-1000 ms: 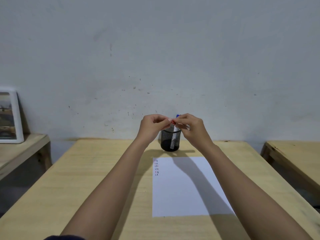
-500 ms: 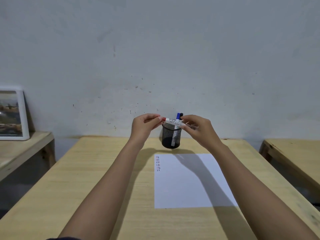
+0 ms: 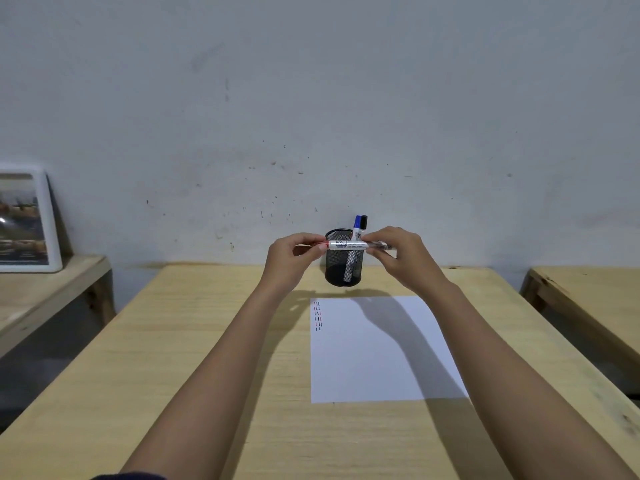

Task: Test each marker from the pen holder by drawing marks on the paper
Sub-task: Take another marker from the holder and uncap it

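Both hands hold one white marker [image 3: 346, 244] level in the air, in front of the black mesh pen holder [image 3: 343, 259]. My left hand [image 3: 294, 254] pinches its red cap end. My right hand [image 3: 398, 252] grips the barrel's other end. Inside the holder stand two more markers, one with a blue cap [image 3: 357, 223] and one with a black cap [image 3: 363, 222]. The white paper [image 3: 377, 351] lies on the wooden table [image 3: 173, 358] below my arms, with short red, black and blue dashes [image 3: 318, 316] at its top left corner.
A framed picture [image 3: 26, 220] leans against the wall on a lower wooden bench [image 3: 41, 292] at the left. Another wooden table [image 3: 595, 299] stands at the right. A grey wall rises right behind the holder.
My hands have drawn apart sideways, so more of the marker's white barrel shows between them. The head view has tilted a little, shifting the table lower in the frame.
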`<act>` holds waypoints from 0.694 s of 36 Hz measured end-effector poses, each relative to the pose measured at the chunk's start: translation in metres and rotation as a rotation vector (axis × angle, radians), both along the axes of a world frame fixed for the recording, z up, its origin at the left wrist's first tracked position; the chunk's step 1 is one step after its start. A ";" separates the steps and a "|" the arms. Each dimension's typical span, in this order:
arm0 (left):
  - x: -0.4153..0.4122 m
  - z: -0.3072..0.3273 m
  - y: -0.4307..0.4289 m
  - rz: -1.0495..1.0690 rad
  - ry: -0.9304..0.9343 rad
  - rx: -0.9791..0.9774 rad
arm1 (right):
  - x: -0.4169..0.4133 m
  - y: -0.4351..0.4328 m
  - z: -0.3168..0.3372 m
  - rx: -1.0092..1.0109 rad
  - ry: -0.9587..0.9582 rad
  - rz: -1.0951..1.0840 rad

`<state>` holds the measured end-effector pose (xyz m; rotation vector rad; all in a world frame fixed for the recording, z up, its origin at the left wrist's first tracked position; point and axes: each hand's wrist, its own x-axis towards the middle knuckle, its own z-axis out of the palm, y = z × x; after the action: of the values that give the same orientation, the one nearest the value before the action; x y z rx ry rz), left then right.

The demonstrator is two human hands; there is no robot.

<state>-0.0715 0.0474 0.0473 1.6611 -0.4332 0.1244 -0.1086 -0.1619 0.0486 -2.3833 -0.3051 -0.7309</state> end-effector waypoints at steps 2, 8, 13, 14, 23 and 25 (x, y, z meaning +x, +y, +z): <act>0.000 -0.002 0.001 -0.001 -0.011 0.011 | -0.001 -0.001 0.000 0.009 0.015 0.007; 0.000 -0.006 0.004 -0.036 0.027 -0.090 | -0.008 0.002 0.002 0.502 0.081 0.043; -0.001 -0.003 0.000 -0.046 0.041 -0.143 | -0.010 0.008 -0.010 0.930 0.081 0.070; -0.001 -0.002 -0.002 -0.051 0.044 -0.141 | -0.011 0.010 -0.012 1.040 0.075 0.082; 0.000 -0.006 -0.011 -0.057 0.079 -0.208 | -0.008 0.034 -0.019 1.619 0.048 0.333; 0.000 -0.008 -0.012 -0.058 0.099 -0.229 | -0.008 0.037 -0.021 1.657 0.057 0.365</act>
<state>-0.0710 0.0357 0.0394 1.4216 -0.3766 0.0466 -0.1163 -0.1254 0.0278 -0.7365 -0.0234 -0.4009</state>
